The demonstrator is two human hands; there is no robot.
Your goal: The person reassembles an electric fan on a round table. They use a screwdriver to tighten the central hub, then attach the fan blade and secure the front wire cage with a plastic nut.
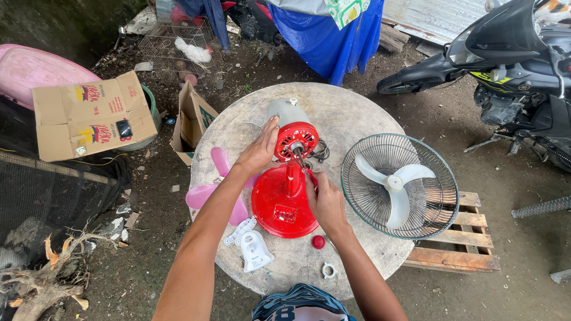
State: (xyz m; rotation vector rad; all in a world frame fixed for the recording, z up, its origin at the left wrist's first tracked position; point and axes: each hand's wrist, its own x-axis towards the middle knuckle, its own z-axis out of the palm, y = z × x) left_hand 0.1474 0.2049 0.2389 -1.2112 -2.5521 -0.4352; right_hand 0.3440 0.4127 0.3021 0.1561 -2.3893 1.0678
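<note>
A red desk fan body lies on a round concrete table: red round base, red motor housing and grey rear motor cover. My left hand grips the motor housing from the left side. My right hand holds a red-handled screwdriver whose tip meets the motor's front shaft. A pink fan blade lies left of the base.
A grey wire fan guard holding a white blade rests at the table's right edge. White plastic parts, a red cap and a white ring lie near me. Motorcycle at right, wooden pallet, cardboard boxes left.
</note>
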